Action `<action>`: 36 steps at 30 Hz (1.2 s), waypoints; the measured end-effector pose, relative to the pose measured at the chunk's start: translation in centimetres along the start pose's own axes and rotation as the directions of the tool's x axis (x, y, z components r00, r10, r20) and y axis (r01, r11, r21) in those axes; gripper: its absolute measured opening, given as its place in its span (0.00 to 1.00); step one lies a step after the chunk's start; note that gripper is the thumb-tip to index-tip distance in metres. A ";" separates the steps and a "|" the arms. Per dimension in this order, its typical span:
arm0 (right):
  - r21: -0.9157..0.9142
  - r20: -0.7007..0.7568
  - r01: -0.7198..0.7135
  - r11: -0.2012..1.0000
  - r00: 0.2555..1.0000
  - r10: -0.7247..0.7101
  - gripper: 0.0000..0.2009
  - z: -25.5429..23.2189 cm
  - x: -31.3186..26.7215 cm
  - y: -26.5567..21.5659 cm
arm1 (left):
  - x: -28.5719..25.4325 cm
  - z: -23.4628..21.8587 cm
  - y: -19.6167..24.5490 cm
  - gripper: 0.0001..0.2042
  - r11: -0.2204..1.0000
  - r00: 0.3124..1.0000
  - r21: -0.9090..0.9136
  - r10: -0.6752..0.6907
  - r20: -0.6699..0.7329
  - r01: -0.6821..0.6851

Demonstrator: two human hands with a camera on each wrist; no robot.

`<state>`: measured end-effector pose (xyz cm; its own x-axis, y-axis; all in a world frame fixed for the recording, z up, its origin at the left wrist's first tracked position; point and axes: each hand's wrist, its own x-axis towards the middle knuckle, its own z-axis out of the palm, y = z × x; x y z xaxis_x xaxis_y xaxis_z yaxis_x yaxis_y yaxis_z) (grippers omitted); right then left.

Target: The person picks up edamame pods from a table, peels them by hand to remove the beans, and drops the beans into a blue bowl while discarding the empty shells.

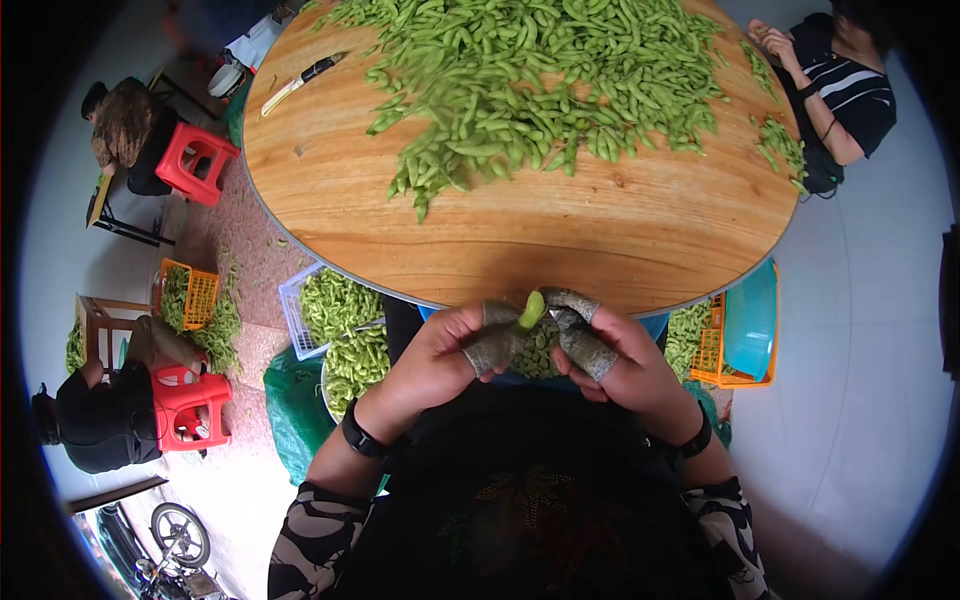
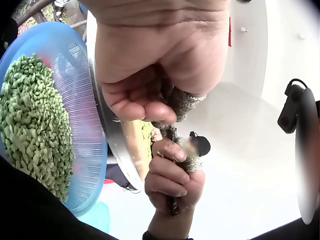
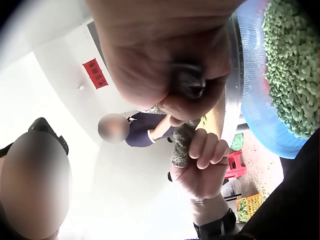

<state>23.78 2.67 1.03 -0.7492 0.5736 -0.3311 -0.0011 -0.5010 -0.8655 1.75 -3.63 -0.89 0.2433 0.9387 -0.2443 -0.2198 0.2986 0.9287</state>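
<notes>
My left hand pinches a green soybean pod between thumb and forefinger, just off the table's near edge. Worn grey coverings wrap the thumb and forefinger of each hand. Facing it, my right hand grips a small knife, whose dark handle lies in the curled palm; the handle's end pokes out below the fist in the left wrist view. The fingertips of both hands meet close together at the pod. Below them, a blue plastic basket holds many shelled green beans.
A round wooden table bears a large heap of pods and another dark-handled knife. Crates of pods and a green sack stand at left, an orange crate at right. Several people sit around.
</notes>
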 end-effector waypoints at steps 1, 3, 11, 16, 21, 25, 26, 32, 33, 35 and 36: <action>-0.043 0.007 0.013 0.999 1.000 -0.012 0.17 -0.2 0.1 0.3 | 0.0 0.0 -0.2 0.11 0.998 1.000 0.053 0.015 0.003 -0.015; -0.086 0.016 0.024 0.996 1.000 -0.023 0.18 -0.2 0.1 0.5 | 0.0 0.1 -0.3 0.11 0.994 1.000 0.105 0.031 0.006 -0.031; -0.109 0.001 0.053 0.993 0.999 -0.053 0.10 0.4 0.1 1.1 | 0.3 0.7 -1.4 0.07 0.999 0.999 0.027 0.028 -0.039 -0.027; -0.081 0.020 0.000 0.997 1.000 0.002 0.06 1.0 0.1 0.1 | 0.1 0.3 -1.3 0.06 0.999 0.999 0.033 0.031 -0.030 -0.030; -0.110 0.043 -0.021 0.994 0.999 0.026 0.06 0.6 0.6 0.5 | 0.0 0.9 -1.4 0.06 0.939 0.968 0.268 0.240 -0.067 -0.214; 0.036 -0.047 -0.083 0.996 0.995 0.085 0.06 1.2 1.4 0.7 | 0.2 0.2 -1.7 0.06 0.588 0.873 0.722 0.485 0.046 -0.364; 0.115 -0.069 -0.114 0.987 0.990 0.122 0.06 1.2 1.5 0.6 | 0.3 0.0 -1.7 0.06 0.579 0.881 0.734 0.470 0.056 -0.356; 0.348 0.159 -0.226 0.910 0.971 0.180 0.10 -0.6 1.8 0.9 | 0.7 -0.8 -1.0 0.07 0.943 0.989 -0.313 -0.078 0.126 0.115; 0.351 0.159 -0.228 0.908 0.970 0.182 0.10 -0.9 1.8 0.9 | 0.8 -0.8 -0.9 0.07 0.942 0.989 -0.314 -0.083 0.125 0.119; 0.451 0.277 -0.287 0.845 0.945 0.173 0.09 -1.4 1.9 0.7 | 0.9 -0.9 -0.8 0.09 0.846 0.965 -0.482 -0.132 0.226 0.229; 0.454 0.278 -0.289 0.843 0.945 0.174 0.09 -1.5 2.0 0.4 | 1.0 -0.6 -0.8 0.09 0.844 0.965 -0.483 -0.136 0.226 0.232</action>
<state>23.31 4.56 -0.58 -0.8919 0.2746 -0.3594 -0.0850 -0.8822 -0.4631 1.59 -2.80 -2.10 0.4778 0.8260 -0.2991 -0.5854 0.5532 0.5926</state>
